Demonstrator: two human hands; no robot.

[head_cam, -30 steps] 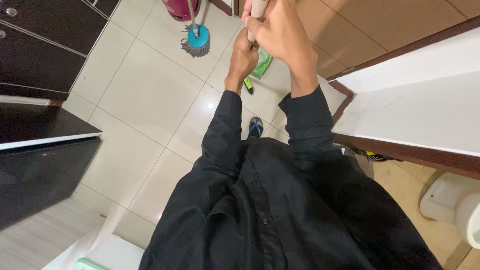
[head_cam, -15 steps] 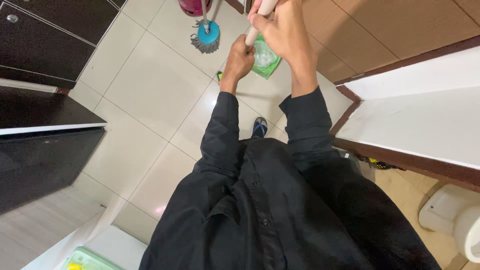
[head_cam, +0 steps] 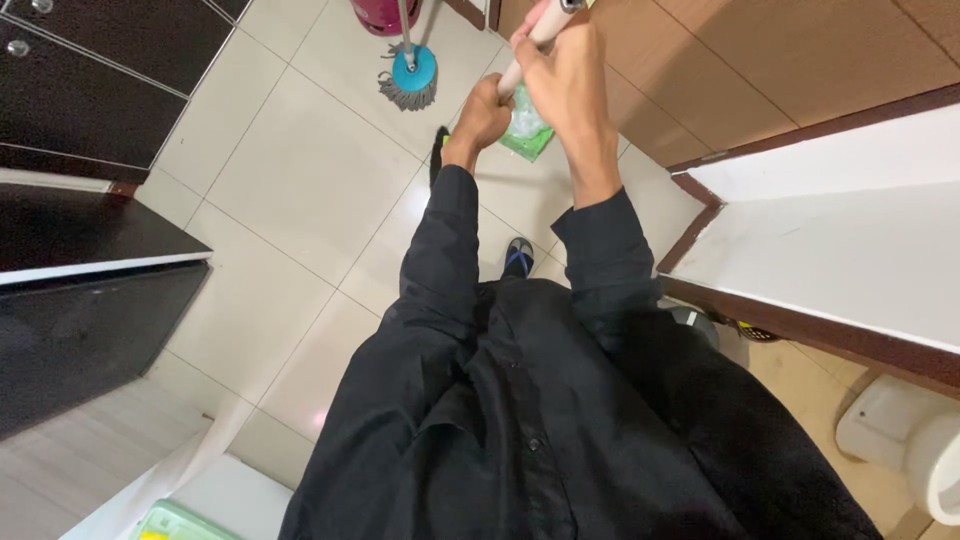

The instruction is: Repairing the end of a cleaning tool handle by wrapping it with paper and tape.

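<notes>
Both my hands grip a pale broom handle [head_cam: 522, 55] that slants down toward the tiled floor. My right hand [head_cam: 570, 90] is higher on the handle, my left hand [head_cam: 482, 112] lower. Under the hands a green dustpan [head_cam: 526, 135] holding whitish scraps lies on the floor, with a dark broom head [head_cam: 438, 152] beside it. My black sleeves and shirt fill the lower middle of the view, and one foot in a blue sandal [head_cam: 518, 257] shows below the arms.
A blue-headed mop [head_cam: 411, 74] stands by a red bucket [head_cam: 384, 14] at the top. Dark cabinets [head_cam: 90, 90] line the left side. A wooden door [head_cam: 760, 60] and a white door frame [head_cam: 850, 250] are on the right, with a toilet [head_cam: 920, 450] beyond.
My hands and the handle have shifted a little to the right and down in view, and the dustpan and mop have moved with them as my head tilted.
</notes>
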